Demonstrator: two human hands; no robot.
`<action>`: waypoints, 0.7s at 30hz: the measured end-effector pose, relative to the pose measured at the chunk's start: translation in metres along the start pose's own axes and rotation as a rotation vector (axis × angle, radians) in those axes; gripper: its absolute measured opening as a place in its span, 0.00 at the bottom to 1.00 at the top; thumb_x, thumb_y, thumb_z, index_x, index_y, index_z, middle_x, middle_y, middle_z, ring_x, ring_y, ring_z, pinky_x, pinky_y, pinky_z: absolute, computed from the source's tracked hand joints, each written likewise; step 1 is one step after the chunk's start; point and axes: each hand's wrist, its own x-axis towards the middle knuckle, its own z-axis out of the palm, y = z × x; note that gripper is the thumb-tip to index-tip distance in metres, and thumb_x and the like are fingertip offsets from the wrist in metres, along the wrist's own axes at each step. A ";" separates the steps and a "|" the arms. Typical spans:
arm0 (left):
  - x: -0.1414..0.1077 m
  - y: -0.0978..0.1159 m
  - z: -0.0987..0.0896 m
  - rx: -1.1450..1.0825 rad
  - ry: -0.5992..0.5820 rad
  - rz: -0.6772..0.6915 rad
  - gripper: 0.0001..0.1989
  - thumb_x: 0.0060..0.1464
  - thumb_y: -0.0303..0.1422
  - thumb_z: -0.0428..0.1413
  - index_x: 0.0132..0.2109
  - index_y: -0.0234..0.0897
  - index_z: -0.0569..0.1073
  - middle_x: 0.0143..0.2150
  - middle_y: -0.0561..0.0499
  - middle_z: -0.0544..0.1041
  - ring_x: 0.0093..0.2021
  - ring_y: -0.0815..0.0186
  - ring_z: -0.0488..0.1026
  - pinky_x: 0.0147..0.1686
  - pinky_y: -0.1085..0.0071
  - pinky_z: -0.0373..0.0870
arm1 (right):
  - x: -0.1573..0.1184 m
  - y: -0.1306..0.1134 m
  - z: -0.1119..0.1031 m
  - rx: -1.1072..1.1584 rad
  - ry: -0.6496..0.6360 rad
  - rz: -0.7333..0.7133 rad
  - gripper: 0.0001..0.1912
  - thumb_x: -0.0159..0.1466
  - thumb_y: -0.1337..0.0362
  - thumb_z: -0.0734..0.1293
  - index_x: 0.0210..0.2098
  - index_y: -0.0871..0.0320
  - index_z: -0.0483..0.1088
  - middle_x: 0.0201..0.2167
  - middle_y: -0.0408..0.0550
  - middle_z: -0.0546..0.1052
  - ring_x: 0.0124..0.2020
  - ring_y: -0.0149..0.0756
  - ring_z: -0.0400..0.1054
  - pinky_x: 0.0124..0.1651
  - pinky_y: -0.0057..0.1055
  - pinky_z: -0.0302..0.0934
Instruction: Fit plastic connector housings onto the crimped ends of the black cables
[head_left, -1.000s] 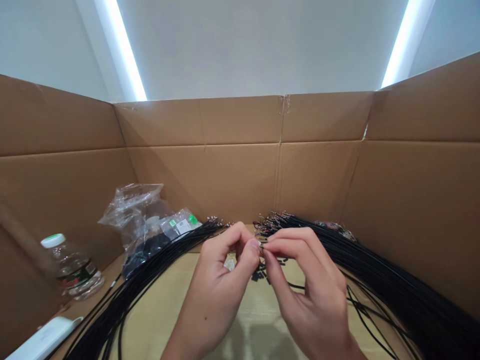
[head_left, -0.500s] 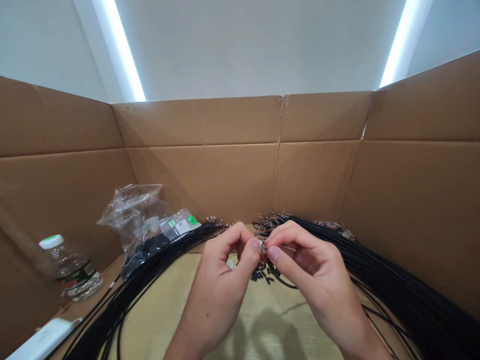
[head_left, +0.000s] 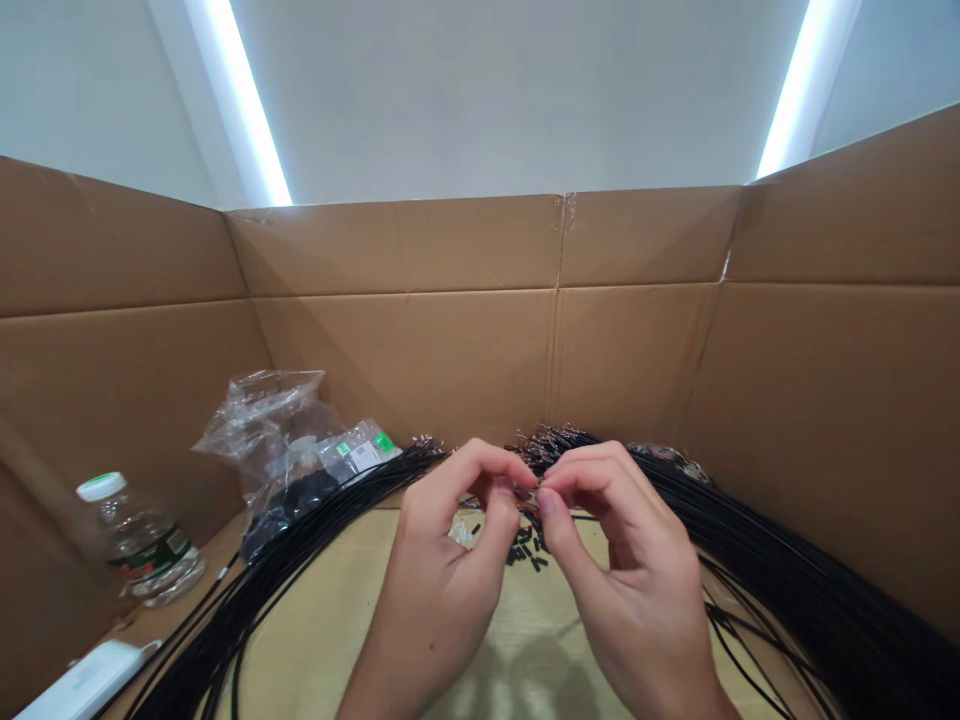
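Observation:
My left hand (head_left: 450,560) is closed in a pinch at the middle of the view, its fingertips curled over something too small to make out. Almost touching it, my right hand (head_left: 637,560) pinches with thumb and forefinger at a thin wire (head_left: 529,513), which is mostly hidden by the fingers. Under the hands, several short black tube pieces (head_left: 528,550) lie loose on the yellowish work surface (head_left: 360,590). Small white pieces (head_left: 465,532) show through the gap of my left hand.
Black cables with bare wire ends form a left bundle (head_left: 300,545) and a thicker right bundle (head_left: 780,550). At left are a clear plastic bag (head_left: 262,420), a labelled bag (head_left: 366,450), a water bottle (head_left: 154,545) and a white device (head_left: 94,685). Cardboard walls (head_left: 405,340) enclose the surface.
The small white piece that showed between my fingertips is now out of sight. My left fingers have curled further over, and my right hand has turned slightly more upright.

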 end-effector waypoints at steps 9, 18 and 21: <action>-0.002 0.003 -0.002 0.022 0.028 0.032 0.08 0.68 0.29 0.60 0.37 0.41 0.77 0.32 0.59 0.79 0.33 0.72 0.75 0.36 0.77 0.72 | -0.005 0.003 0.003 -0.254 0.068 -0.309 0.11 0.72 0.80 0.69 0.46 0.59 0.74 0.42 0.46 0.77 0.43 0.29 0.74 0.49 0.25 0.72; -0.001 0.004 -0.004 0.064 0.038 0.063 0.09 0.67 0.27 0.59 0.35 0.40 0.76 0.31 0.59 0.77 0.32 0.72 0.74 0.34 0.79 0.72 | -0.004 0.004 0.002 -0.078 -0.012 -0.170 0.08 0.74 0.76 0.68 0.45 0.56 0.75 0.41 0.45 0.77 0.43 0.30 0.75 0.47 0.27 0.70; 0.000 0.002 -0.004 0.104 0.021 0.100 0.09 0.68 0.26 0.59 0.37 0.40 0.76 0.33 0.59 0.76 0.33 0.73 0.73 0.35 0.79 0.71 | 0.000 0.009 0.000 0.247 -0.162 0.179 0.07 0.78 0.64 0.69 0.41 0.54 0.77 0.40 0.44 0.78 0.42 0.33 0.75 0.44 0.30 0.70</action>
